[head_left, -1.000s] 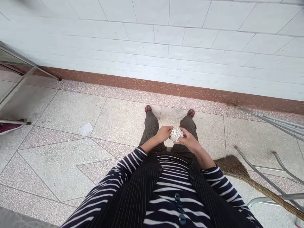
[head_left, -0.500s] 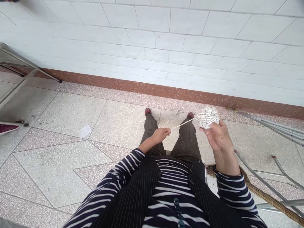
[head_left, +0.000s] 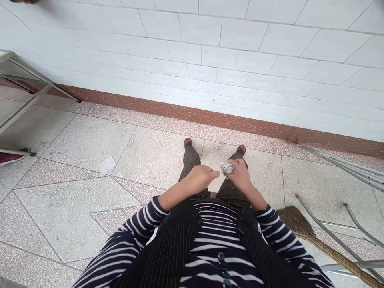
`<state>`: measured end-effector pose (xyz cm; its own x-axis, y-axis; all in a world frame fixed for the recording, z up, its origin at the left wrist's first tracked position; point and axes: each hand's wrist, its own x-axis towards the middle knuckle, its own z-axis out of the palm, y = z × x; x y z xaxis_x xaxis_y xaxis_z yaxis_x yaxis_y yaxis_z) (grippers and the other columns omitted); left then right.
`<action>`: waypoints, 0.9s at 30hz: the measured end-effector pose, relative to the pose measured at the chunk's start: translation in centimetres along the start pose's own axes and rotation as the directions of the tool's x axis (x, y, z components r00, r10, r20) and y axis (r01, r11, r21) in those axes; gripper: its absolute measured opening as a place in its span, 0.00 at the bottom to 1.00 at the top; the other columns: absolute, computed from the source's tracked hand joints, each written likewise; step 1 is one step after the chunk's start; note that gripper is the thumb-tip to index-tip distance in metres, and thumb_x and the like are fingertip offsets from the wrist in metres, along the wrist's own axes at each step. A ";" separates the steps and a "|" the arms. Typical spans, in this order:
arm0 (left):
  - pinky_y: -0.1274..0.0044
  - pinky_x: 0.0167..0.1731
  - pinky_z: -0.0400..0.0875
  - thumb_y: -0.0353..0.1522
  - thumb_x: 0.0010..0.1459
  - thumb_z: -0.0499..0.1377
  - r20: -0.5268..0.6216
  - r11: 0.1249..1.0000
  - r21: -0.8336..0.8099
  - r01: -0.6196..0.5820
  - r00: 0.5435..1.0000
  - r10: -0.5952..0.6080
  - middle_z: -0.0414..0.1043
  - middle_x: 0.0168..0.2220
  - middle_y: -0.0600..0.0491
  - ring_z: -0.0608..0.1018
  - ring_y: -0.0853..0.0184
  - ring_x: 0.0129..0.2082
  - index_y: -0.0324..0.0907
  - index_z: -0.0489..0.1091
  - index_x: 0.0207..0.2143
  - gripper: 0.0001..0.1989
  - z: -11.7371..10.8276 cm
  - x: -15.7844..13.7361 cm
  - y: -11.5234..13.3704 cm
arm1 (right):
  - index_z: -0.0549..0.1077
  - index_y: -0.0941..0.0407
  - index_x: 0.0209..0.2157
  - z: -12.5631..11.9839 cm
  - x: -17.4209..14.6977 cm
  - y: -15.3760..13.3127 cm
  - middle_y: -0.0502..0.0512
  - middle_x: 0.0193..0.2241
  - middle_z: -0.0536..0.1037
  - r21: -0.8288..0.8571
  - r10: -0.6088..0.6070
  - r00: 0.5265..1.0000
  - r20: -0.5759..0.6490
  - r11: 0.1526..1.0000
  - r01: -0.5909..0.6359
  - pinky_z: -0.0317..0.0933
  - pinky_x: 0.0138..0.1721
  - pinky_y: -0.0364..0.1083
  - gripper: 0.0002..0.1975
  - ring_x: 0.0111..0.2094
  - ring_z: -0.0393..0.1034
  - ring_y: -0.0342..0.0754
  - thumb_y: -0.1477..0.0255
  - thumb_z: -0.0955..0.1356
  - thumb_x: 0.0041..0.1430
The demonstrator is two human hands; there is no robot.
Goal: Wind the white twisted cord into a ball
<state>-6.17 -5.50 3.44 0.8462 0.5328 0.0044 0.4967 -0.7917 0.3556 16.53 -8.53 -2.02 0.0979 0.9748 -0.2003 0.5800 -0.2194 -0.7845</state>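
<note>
A ball of white cord with dark flecks (head_left: 227,168) is in my right hand (head_left: 241,176), in front of my legs. The fingers wrap its right side and are slightly smeared by motion. Just left of the ball is my left hand (head_left: 202,176), closed, with the fingertips pointing at it and a small gap between. The strand that ran from the ball to my left hand half a second ago is too fine or blurred to make out now. On the floor between my shoes lies a small whitish clump (head_left: 217,146), perhaps of the same cord.
A white tiled wall (head_left: 207,76) stands ahead. At the right are a straw broom (head_left: 312,238), metal-tube legs (head_left: 327,224) and folded metal frames (head_left: 339,158). A metal stand (head_left: 42,86) and part of a shoe (head_left: 12,157) show at the left. Paper (head_left: 107,165) lies on the floor.
My right hand has brought the cord ball left and lower, close to my left hand. The taut strand between them no longer shows. The broom head has come into view.
</note>
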 end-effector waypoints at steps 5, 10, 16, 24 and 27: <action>0.75 0.35 0.65 0.32 0.70 0.48 -0.011 0.998 0.011 0.066 0.998 -0.066 0.76 0.31 0.49 0.76 0.64 0.33 0.41 0.74 0.44 0.14 0.0 1.6 -2.4 | 0.75 0.52 0.49 2.8 -4.8 -0.7 0.56 0.48 0.74 0.152 -0.048 0.981 0.190 0.988 0.019 0.65 0.54 0.53 0.30 0.49 0.71 0.54 0.80 0.72 0.39; 0.77 0.33 0.62 0.35 0.70 0.49 -0.008 0.982 -0.169 0.082 0.996 -0.085 0.76 0.31 0.50 0.76 0.64 0.32 0.43 0.75 0.43 0.14 1.3 3.5 -3.5 | 0.75 0.52 0.48 0.3 -5.8 -2.8 0.52 0.45 0.78 0.484 -0.065 0.914 0.399 0.862 -0.150 0.67 0.47 0.49 0.27 0.43 0.74 0.51 0.77 0.73 0.42; 0.80 0.32 0.60 0.37 0.70 0.49 0.078 0.862 -0.449 0.236 0.971 -0.226 0.75 0.30 0.54 0.75 0.68 0.30 0.42 0.73 0.36 0.16 4.6 3.4 -3.7 | 0.75 0.53 0.43 -2.3 -5.9 -5.4 0.50 0.39 0.79 0.630 0.084 0.976 0.198 0.752 -0.193 0.68 0.46 0.48 0.26 0.41 0.74 0.50 0.76 0.76 0.38; 0.81 0.32 0.60 0.35 0.66 0.50 0.156 0.729 -0.623 0.283 0.958 -0.239 0.74 0.29 0.55 0.71 0.71 0.28 0.39 0.71 0.30 0.15 6.5 1.8 -2.2 | 0.77 0.54 0.38 -6.5 -4.7 -5.3 0.52 0.40 0.80 0.842 0.293 0.947 0.130 0.473 -0.262 0.74 0.31 0.47 0.21 0.34 0.74 0.48 0.71 0.78 0.37; 0.81 0.35 0.64 0.34 0.66 0.50 0.148 0.658 -0.703 0.270 0.961 -0.236 0.75 0.31 0.54 0.73 0.71 0.30 0.39 0.72 0.35 0.13 5.7 2.0 -2.4 | 0.78 0.54 0.37 -7.4 -4.4 -5.8 0.51 0.37 0.80 0.865 0.270 0.956 0.118 0.444 -0.232 0.72 0.29 0.43 0.19 0.32 0.74 0.46 0.72 0.78 0.38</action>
<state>-4.54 -4.23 -2.71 0.7244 0.6540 -0.2180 0.4197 -0.1674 0.8921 18.76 -11.22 7.75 0.1547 0.8676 -0.4725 -0.4651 -0.3580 -0.8096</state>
